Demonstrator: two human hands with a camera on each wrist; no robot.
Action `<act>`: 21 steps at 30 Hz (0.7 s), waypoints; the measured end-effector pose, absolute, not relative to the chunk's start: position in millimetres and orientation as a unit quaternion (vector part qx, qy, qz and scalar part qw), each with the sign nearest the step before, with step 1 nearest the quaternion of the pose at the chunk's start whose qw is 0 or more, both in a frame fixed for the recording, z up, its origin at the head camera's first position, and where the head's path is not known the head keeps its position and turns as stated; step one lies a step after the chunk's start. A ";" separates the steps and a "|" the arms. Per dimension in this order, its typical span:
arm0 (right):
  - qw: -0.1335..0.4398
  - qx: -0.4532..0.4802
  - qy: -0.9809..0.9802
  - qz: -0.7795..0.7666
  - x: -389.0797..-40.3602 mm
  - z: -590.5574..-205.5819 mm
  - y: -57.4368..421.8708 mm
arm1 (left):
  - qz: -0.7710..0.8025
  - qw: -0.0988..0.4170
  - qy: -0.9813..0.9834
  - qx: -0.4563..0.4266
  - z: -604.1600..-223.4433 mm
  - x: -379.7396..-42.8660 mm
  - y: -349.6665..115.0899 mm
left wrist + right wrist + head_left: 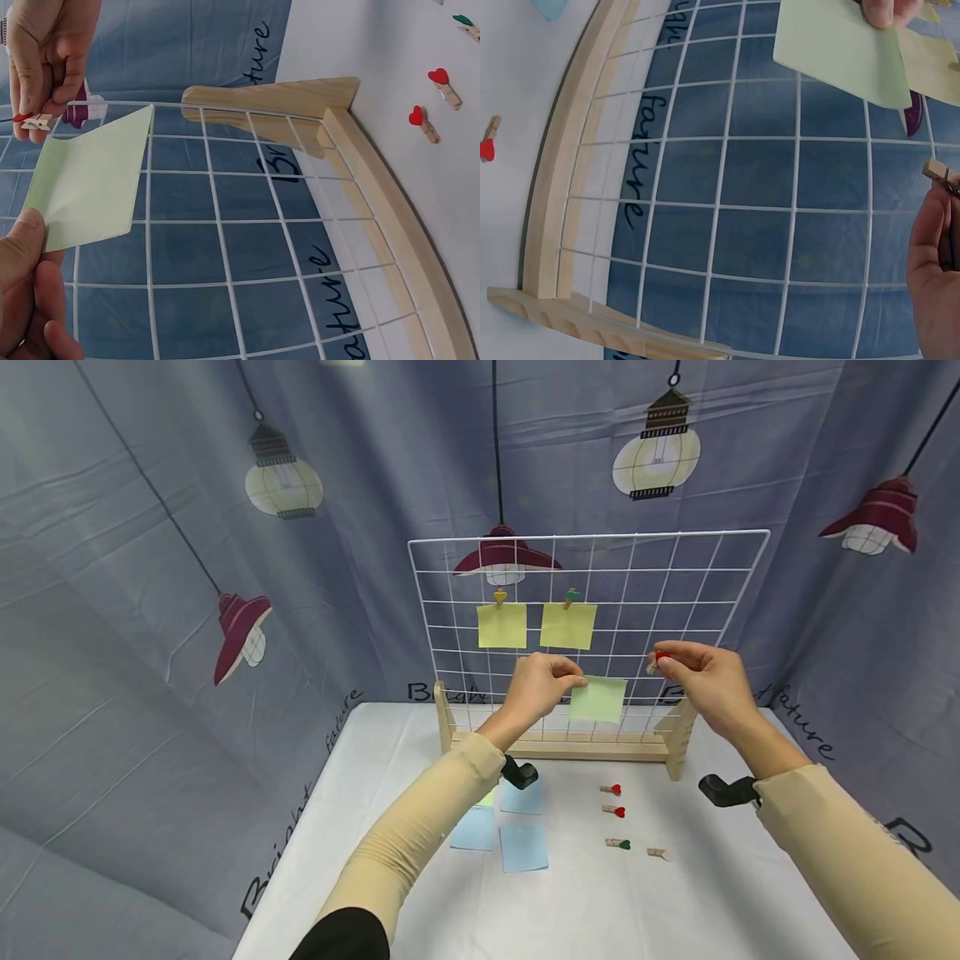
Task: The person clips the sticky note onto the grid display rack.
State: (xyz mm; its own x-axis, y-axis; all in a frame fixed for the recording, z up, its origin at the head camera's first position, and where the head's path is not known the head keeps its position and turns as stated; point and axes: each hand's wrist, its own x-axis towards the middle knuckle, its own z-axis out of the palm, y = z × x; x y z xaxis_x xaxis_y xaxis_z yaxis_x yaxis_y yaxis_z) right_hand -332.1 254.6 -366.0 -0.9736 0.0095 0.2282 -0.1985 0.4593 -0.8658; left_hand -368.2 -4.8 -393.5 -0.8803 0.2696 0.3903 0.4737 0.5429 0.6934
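Pale green paper shows just right of centre in the head view: a squarish note with no clear long axis, in front of the white wire grid. From where I stand, the left hand pinches its upper left corner, so that hand is the nearer. Farther right and slightly higher, the right hand has its thumb and fingers closed on a small wooden clip with a red heart. Its wooden end slants down and left, roughly towards the paper; that gap, I'd judge, is what matters most.

By the left wrist view, the note fills the left of the frame, thumb over its lower left corner, while the clip sits at upper left, just past the far edge.

From the right wrist, the note is at top centre and the clip at the right edge, well apart. Whether the paper touches the wires, I can't tell.
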 end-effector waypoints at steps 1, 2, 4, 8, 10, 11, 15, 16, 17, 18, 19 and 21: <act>0.101 0.057 -0.852 0.511 -332.1 -365.0 254.4 | -0.427 0.124 -0.870 -0.212 -391.9 -368.7 -3.9; 0.101 0.057 -0.855 0.505 -331.8 -364.0 254.0 | -0.427 0.128 -0.870 -0.210 -390.2 -369.2 -3.1; 0.100 0.053 -0.860 0.498 -331.4 -361.9 253.3 | -0.426 0.138 -0.870 -0.206 -387.1 -370.6 -1.6; 0.101 0.041 -0.860 0.498 -330.5 -357.0 252.3 | -0.427 0.149 -0.869 -0.202 -379.7 -374.3 2.3; 0.105 0.043 -0.853 0.509 -331.2 -354.5 252.1 | -0.427 0.152 -0.869 -0.199 -376.0 -376.3 4.7; 0.108 0.045 -0.847 0.518 -331.8 -353.3 251.9 | -0.426 0.154 -0.870 -0.197 -374.1 -377.2 5.9; 0.114 0.051 -0.820 0.559 -335.0 -349.5 252.3 | -0.417 0.168 -0.872 -0.194 -367.8 -379.4 11.3; 0.116 0.050 -0.813 0.569 -335.5 -348.9 252.3 | -0.416 0.170 -0.872 -0.194 -366.7 -379.9 12.8; 0.118 0.047 -0.810 0.573 -335.9 -348.6 252.4 | -0.417 0.171 -0.872 -0.193 -365.7 -380.3 14.2; 0.119 0.045 -0.806 0.579 -336.2 -348.3 252.4 | -0.419 0.170 -0.871 -0.191 -365.0 -380.9 15.8; 0.119 0.043 -0.801 0.585 -336.4 -348.3 252.2 | -0.421 0.172 -0.870 -0.191 -364.3 -381.5 17.1; 0.120 0.042 -0.790 0.600 -336.9 -348.7 251.1 | -0.423 0.176 -0.869 -0.187 -362.8 -382.6 19.7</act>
